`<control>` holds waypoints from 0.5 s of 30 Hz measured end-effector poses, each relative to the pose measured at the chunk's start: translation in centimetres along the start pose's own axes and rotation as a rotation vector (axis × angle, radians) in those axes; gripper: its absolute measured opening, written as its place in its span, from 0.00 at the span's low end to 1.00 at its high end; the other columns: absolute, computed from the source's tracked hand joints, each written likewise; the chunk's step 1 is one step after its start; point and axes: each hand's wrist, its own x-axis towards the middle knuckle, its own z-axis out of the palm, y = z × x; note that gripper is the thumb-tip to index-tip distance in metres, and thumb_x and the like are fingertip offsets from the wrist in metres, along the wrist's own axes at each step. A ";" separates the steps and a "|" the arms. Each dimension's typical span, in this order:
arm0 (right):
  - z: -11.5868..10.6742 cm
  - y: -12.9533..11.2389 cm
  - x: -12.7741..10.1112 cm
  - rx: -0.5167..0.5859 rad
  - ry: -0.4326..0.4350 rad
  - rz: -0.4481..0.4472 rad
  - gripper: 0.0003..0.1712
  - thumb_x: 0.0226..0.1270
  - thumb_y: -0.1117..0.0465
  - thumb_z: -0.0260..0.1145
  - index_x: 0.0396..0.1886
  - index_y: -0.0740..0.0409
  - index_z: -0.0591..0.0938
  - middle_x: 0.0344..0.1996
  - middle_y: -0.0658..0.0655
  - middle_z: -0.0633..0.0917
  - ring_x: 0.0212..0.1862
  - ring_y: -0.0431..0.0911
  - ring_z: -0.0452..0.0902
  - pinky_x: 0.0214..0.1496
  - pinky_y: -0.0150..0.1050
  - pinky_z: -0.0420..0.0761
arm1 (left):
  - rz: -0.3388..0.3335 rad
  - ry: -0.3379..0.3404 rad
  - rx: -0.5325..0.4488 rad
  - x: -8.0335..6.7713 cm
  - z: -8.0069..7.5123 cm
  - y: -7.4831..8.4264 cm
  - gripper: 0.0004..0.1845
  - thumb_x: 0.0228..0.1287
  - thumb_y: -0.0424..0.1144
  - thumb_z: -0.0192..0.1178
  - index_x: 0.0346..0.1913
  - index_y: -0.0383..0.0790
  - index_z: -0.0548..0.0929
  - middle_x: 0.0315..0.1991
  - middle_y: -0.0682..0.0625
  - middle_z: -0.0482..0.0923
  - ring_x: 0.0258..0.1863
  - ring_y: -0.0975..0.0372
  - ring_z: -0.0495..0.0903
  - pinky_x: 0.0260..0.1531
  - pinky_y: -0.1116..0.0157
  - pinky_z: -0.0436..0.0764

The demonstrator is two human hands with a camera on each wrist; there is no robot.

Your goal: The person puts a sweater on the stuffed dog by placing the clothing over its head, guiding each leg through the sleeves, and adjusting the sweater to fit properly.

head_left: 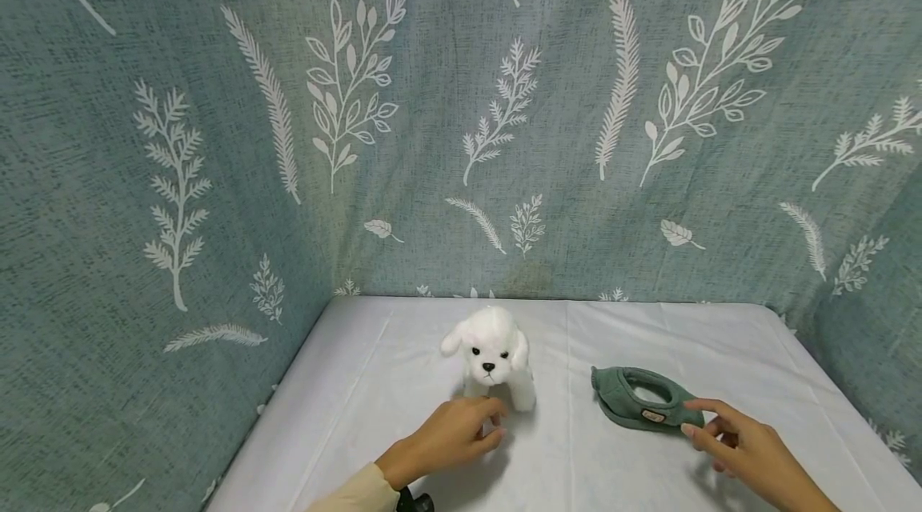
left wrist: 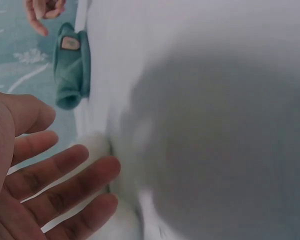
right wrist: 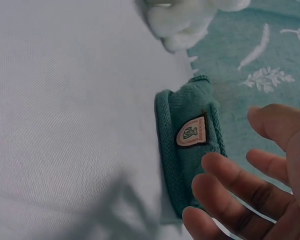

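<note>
Looks like a staged recording booth, not a lived-in room: teal leaf-print fabric backdrop (head_left: 461, 112) on 3 sides, table w/ plain white cloth (head_left: 403, 344) spread flat.

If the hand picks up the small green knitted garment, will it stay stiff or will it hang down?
The green knitted garment will probably hang limp: its ribbed knit, plain in the right wrist view, already lies slumped on the white cloth. It looks light for its size, thin fabric and nothing solid. It should not slip much, since the right hand would meet a rough weave.
</note>
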 end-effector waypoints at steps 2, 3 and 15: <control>0.1 0.0 0.0 0.009 0.003 0.005 0.33 0.74 0.45 0.66 0.69 0.60 0.74 0.33 0.52 0.85 0.25 0.46 0.78 0.28 0.39 0.79 | 0.003 -0.010 -0.017 0.4 0.2 0.3 0.09 0.72 0.39 0.64 0.52 0.45 0.84 0.40 0.58 0.83 0.25 0.78 0.70 0.28 0.80 0.70; 0.1 -0.1 0.1 0.018 0.002 0.010 0.33 0.75 0.45 0.66 0.70 0.60 0.74 0.33 0.53 0.85 0.25 0.47 0.78 0.28 0.39 0.79 | 0.006 -0.014 -0.029 0.6 0.3 0.5 0.10 0.73 0.40 0.64 0.53 0.45 0.84 0.41 0.58 0.83 0.25 0.78 0.71 0.28 0.80 0.70; 0.2 0.0 0.5 0.122 -0.024 0.020 0.35 0.75 0.47 0.66 0.72 0.63 0.70 0.35 0.57 0.86 0.26 0.49 0.78 0.28 0.41 0.79 | 0.050 -0.011 -0.113 3.3 1.8 1.8 0.11 0.77 0.43 0.61 0.55 0.44 0.84 0.40 0.61 0.84 0.26 0.83 0.72 0.29 0.81 0.72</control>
